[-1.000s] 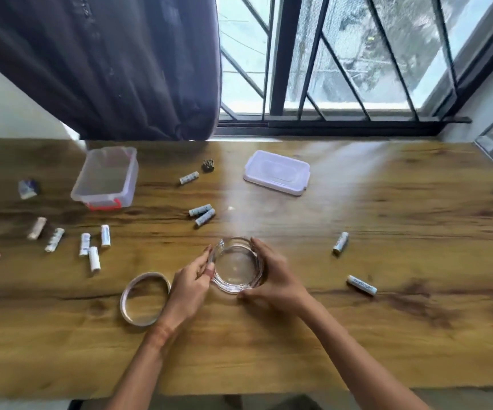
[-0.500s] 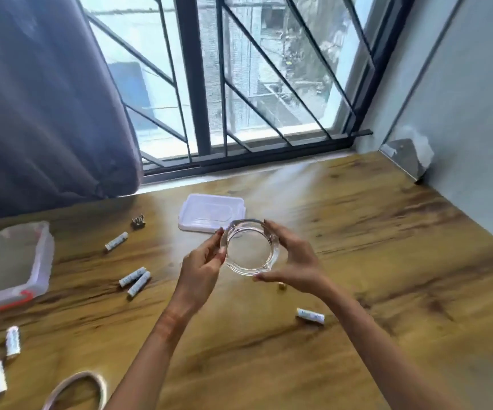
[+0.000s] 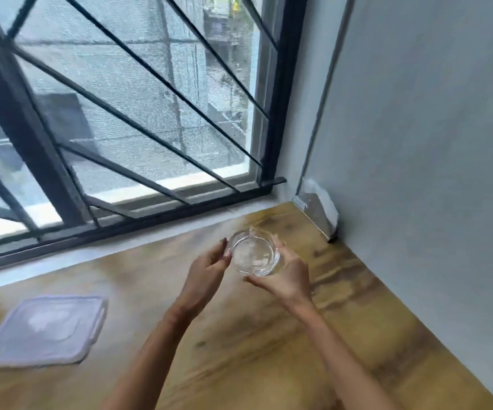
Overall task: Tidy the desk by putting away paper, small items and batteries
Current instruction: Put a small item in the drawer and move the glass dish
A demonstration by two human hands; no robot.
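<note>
Glass dish (image 3: 254, 257) gripped between left hand (image 3: 206, 272) and right hand (image 3: 286, 278) — near desk (image 3: 269, 350) corner, bare wood beneath.

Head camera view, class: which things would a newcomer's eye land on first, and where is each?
At centre, a clear glass dish is held between the left hand and right hand above the wooden desk. A translucent plastic lid lies flat at lower left. The barred window fills the upper left.

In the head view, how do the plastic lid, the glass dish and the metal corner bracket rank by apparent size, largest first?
1. plastic lid, though it lies nearer the camera.
2. glass dish and metal corner bracket look alike; the hands partly hide the dish, so I do not rank them.
</note>
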